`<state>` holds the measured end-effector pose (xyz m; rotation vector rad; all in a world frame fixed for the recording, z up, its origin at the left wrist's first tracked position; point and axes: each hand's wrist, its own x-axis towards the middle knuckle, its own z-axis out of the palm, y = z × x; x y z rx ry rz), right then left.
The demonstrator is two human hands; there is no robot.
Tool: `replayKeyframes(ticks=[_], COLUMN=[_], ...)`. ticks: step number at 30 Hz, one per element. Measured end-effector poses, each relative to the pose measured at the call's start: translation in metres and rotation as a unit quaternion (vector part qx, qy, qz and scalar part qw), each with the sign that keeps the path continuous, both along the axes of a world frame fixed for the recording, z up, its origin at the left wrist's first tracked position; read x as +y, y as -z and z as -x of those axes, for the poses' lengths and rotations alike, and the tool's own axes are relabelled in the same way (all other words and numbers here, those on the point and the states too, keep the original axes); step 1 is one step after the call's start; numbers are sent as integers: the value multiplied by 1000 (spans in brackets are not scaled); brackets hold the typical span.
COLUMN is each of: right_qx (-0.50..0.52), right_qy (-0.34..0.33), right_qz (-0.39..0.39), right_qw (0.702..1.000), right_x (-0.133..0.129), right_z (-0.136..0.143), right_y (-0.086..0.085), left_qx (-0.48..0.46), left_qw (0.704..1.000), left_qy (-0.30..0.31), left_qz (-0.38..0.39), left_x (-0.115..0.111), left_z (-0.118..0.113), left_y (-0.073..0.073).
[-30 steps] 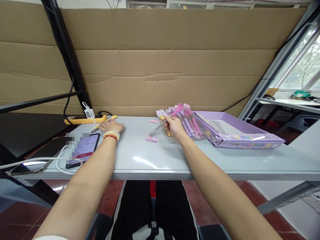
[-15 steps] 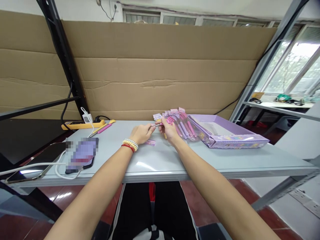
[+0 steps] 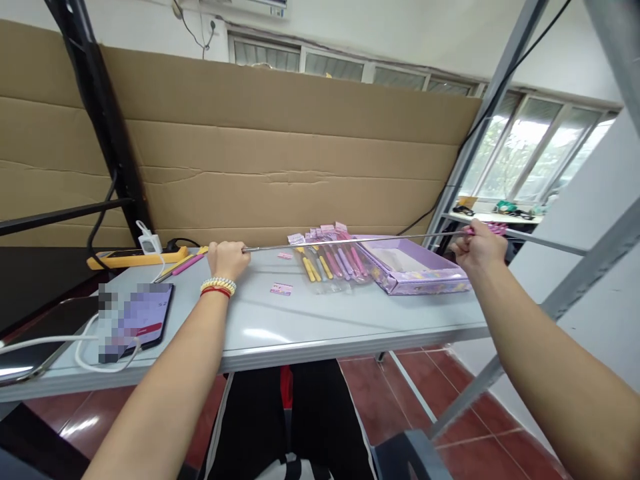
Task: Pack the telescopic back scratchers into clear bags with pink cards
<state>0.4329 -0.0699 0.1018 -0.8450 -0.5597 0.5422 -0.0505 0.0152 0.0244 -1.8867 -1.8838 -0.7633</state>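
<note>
A telescopic back scratcher (image 3: 350, 241), its thin metal rod drawn out long, stretches nearly level above the table between my two hands. My left hand (image 3: 229, 260) is closed around its left end, and the grip there is hidden in my fist. At the far right my right hand (image 3: 481, 247) is closed on the other end, just beside a pink head (image 3: 495, 229). Beneath the rod lie several bagged scratchers (image 3: 340, 257) with yellow, purple and pink handles and card tops. Two small pink labels lie on the table, the nearer label (image 3: 281, 289) in front of my left hand's side.
An open purple box (image 3: 425, 289) stands right of the bagged pieces. On the left are a phone (image 3: 155, 313) with a white cable, a yellow power strip (image 3: 135, 259) and loose pink and yellow sticks (image 3: 187, 264). Metal posts rise at both sides; cardboard (image 3: 295, 160) stands behind.
My hands, close together before, have moved far apart, the right one well to the right. The scratcher's rod has lengthened between them. The view has turned slightly to the right.
</note>
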Motion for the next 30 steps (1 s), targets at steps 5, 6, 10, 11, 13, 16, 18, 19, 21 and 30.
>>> replayKeyframes(ticks=[5, 6, 10, 11, 13, 16, 18, 19, 21, 30], right_qx=[-22, -21, 19, 32, 48, 27, -5, -19, -36, -32], right_qy=[-91, -108, -126, -125, -125, -125, -127, -129, -132, -192], right_qz=[36, 48, 99, 103, 93, 49, 21, 11, -5, -10], right_qw=[995, 993, 987, 986, 987, 991, 992, 991, 991, 981], right_x=[-17, -18, -20, -21, -22, -23, -23, -22, -22, -38], right_z=[-14, -18, -27, -27, -27, -26, -28, -30, -33, -24], right_y=[17, 19, 19, 17, 14, 15, 19, 21, 25, 30], left_qx=[-65, -83, -133, -138, -145, -154, -155, -152, -144, -143], left_qw=[993, 990, 976, 973, 970, 973, 980, 983, 989, 987], left_qy=[76, 93, 157, 173, 190, 167, 124, 96, 43, 5], left_qz=[-59, -69, -66, -59, -46, -40, -36, -30, -14, 74], left_x=[3, 4, 9, 10, 12, 13, 13, 12, 11, 15], left_z=[2, 5, 13, 14, 15, 16, 18, 18, 19, 26], left_y=[6, 7, 9, 10, 11, 12, 12, 12, 11, 14])
